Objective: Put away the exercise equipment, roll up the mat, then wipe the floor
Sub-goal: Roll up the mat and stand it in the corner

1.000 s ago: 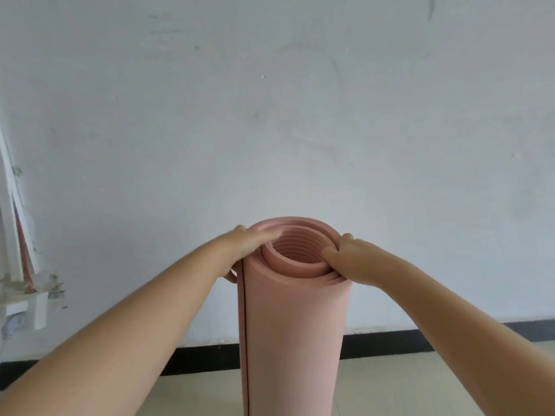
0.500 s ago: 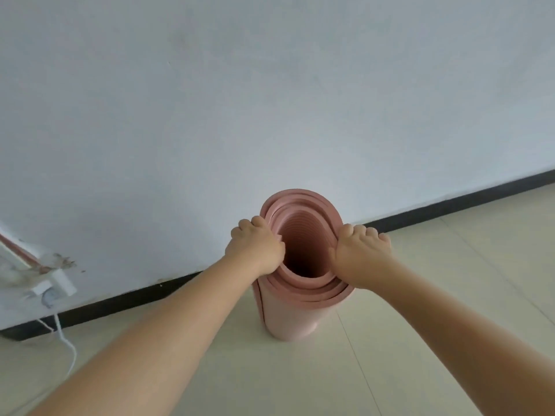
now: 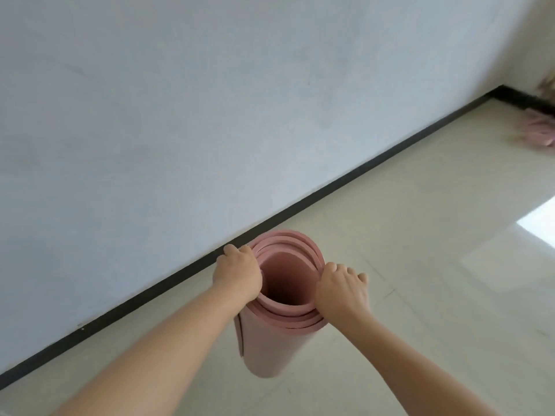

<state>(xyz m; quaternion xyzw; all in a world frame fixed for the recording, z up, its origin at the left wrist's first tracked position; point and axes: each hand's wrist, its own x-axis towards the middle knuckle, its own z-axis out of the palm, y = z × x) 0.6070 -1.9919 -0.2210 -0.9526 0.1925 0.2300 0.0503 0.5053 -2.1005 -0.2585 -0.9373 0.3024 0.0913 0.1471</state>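
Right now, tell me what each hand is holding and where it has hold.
Both grip the rolled pink exercise mat, standing on end, at its top rim: left hand on the left side, right hand on the right.

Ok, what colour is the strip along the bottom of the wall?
Black skirting strip, clearest in the head view.

Blurred pink object (image 3: pixel 539 132) cut off at right edge; identity unclear.
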